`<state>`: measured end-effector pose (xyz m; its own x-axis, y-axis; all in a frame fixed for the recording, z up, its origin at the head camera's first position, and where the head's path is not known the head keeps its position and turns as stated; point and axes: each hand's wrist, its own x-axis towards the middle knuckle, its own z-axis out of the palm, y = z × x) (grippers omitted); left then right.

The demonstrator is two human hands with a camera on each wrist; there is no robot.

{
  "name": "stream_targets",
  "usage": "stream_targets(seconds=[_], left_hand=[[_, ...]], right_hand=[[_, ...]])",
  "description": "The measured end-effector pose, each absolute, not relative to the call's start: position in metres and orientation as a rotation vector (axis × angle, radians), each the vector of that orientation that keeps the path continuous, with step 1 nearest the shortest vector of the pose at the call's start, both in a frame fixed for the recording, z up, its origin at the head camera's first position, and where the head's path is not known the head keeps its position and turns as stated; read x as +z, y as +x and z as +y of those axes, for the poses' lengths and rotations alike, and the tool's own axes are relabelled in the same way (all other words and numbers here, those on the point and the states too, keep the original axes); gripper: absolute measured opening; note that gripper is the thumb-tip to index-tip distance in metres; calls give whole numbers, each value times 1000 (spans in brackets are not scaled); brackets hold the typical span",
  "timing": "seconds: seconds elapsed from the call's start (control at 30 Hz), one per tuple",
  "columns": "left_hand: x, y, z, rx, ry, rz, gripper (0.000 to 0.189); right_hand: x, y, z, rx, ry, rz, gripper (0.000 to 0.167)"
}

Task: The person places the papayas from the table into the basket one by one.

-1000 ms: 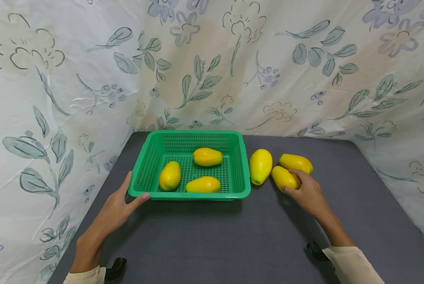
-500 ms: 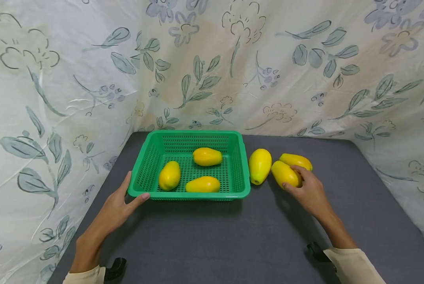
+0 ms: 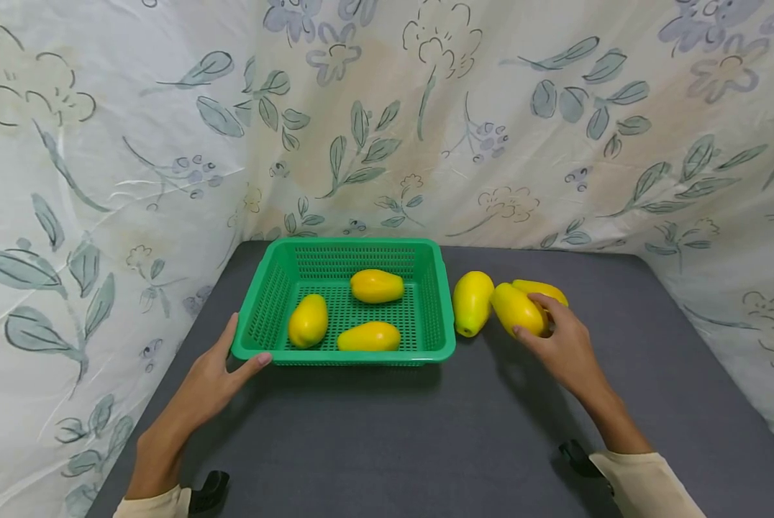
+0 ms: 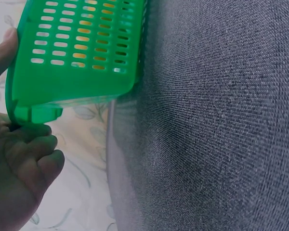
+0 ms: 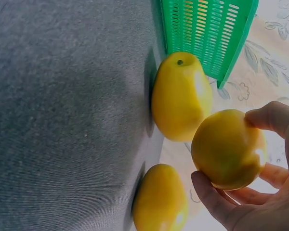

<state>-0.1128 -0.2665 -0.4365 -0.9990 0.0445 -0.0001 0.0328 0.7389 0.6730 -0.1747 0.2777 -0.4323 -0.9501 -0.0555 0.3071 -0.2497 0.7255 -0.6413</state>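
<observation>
My right hand (image 3: 563,347) grips a smooth yellow oblong fruit (image 3: 518,308), shaped like a mango or small papaya, between thumb and fingers. In the right wrist view this held fruit (image 5: 229,149) is raised off the table. Two similar fruits lie close by: one (image 3: 472,303) beside the basket, another (image 3: 544,290) partly hidden behind the held one. With my left hand (image 3: 207,385) I hold the green plastic basket (image 3: 354,357) at its front left corner, thumb on the rim. Inside the basket rest three yellow fruits, one (image 3: 308,321) at left, one (image 3: 377,286) behind, one (image 3: 369,337) in front.
A dark grey cloth (image 3: 374,439) covers the table. Floral curtains (image 3: 490,122) hang along its back and left side, close to the basket.
The right hand has lifted the yellow fruit and shifted it slightly left, towards the fruit beside the basket. My left hand keeps its hold on the basket.
</observation>
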Motion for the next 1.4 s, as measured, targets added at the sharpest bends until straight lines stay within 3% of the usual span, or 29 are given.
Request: stream_targets(seconds=[1.4], left_hand=[[-437,-112,-266,1124,80,2934,107]], right_hand=[[-404,-154,226,1214,433,-2502,66]])
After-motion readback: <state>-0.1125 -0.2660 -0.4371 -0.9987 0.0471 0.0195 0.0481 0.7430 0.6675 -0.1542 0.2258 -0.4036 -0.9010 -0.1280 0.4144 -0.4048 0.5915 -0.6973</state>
